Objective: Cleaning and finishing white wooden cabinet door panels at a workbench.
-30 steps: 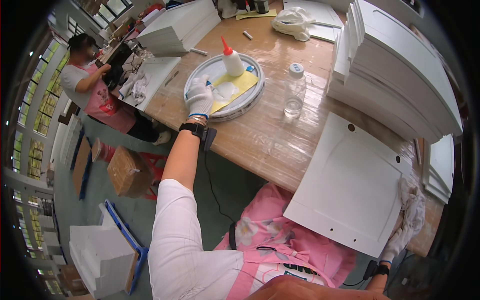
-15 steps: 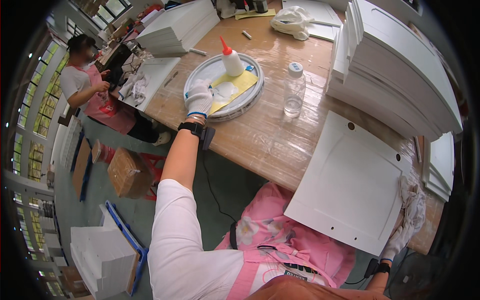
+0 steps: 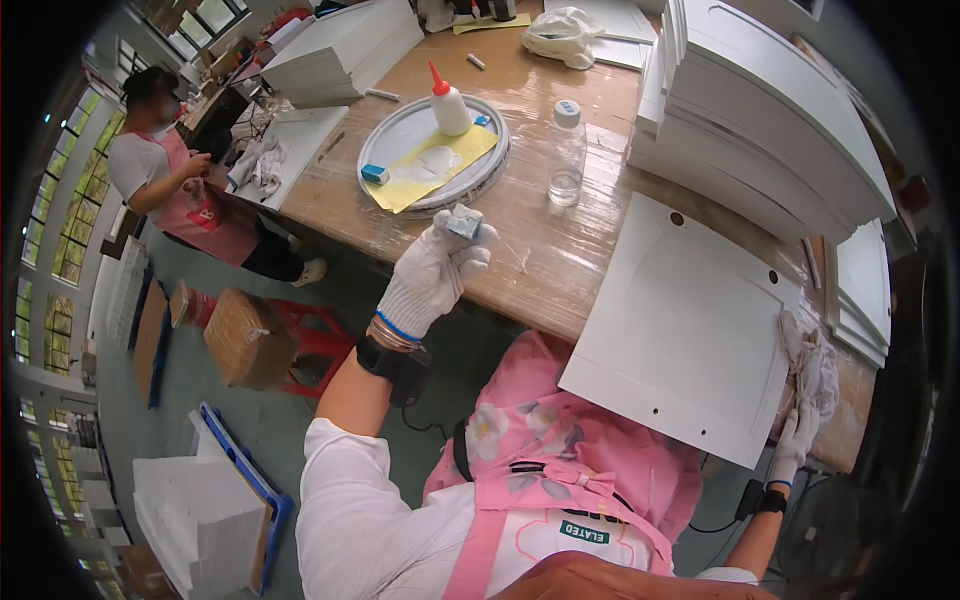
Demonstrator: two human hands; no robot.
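Note:
My left hand (image 3: 430, 268), in a white knitted glove, is closed around a small blue-grey block (image 3: 464, 222), held up just off the table's front edge. Beyond it a round white lid (image 3: 490, 168) lies on the table. On the lid are a yellow sheet (image 3: 405, 192) with a white smear, a small blue block (image 3: 375, 174) and a white squeeze bottle (image 3: 451, 113) with a red nozzle. My right hand (image 3: 793, 447), also gloved, is at a crumpled white cloth (image 3: 815, 368) beside the white panel (image 3: 680, 330); its fingers appear closed on the cloth, partly hidden.
A clear bottle (image 3: 566, 155) with some liquid stands right of the lid. Tall stacks of white panels (image 3: 770, 120) rise at the right, with another stack (image 3: 345, 55) at far left. A person (image 3: 185, 190) in a pink apron works beyond a carton (image 3: 250, 337) on a red stool.
My left hand has come back from the lid toward me, lifting the small blue-grey block into the air. My right hand stays by the cloth. The whole view has shifted slightly.

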